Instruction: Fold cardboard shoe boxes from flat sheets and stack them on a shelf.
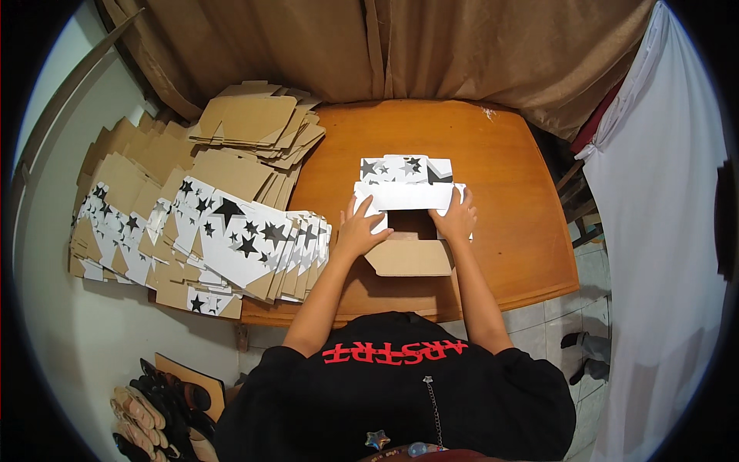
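Note:
A partly folded cardboard box (408,195), white with grey and black stars outside and plain brown inside, is between my hands near the table's front. Its middle is open and shows a dark inside. One brown flap (412,259) lies out toward me, and a starred panel stands at the far side. My left hand (363,231) grips the box's left side, with the thumb at the opening's edge. On the opposite side my right hand (456,219) holds the right wall, its fingers curled over the white side flap.
Stacks of flat starred cartons (242,239) cover the left of the wooden table (508,231), with plain brown cartons (246,119) behind. A brown curtain (462,54) hangs at the back, a white cloth (654,231) at right. Shoes (142,416) stand lower left; someone's feet (581,369) show at right.

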### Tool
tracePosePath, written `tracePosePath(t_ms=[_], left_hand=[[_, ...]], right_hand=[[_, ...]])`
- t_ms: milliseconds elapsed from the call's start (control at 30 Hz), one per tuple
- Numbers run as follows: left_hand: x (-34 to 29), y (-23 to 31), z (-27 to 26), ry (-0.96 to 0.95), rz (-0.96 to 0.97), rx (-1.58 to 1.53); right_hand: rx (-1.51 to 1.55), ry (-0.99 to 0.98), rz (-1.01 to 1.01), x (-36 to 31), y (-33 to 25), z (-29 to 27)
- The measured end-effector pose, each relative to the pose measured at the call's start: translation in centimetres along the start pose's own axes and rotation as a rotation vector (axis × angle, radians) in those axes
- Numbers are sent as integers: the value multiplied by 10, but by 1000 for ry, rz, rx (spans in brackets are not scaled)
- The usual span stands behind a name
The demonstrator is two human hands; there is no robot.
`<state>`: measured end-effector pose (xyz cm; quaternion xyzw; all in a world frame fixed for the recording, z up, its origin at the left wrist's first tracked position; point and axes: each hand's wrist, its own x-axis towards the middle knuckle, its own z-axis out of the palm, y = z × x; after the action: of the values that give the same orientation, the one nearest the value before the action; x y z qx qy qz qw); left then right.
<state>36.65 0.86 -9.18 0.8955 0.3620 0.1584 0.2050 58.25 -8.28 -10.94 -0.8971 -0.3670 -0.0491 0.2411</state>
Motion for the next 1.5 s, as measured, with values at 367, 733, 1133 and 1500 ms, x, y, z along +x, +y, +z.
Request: tracePosePath(t_ms=[367,733,1133,1500], left_hand=[[-18,-23,-36,-390,-85,-381],[1,-42,19,195,-196,-757],[23,-2,23,297,-599,-290],[18,-17,17,221,-462,-377]], right_hand=[[528,-184,58,32,57,11],[1354,-370,428,19,56,-12],[58,-190,88,3,-5,-8],[-81,-118,-65,2,-19,2]])
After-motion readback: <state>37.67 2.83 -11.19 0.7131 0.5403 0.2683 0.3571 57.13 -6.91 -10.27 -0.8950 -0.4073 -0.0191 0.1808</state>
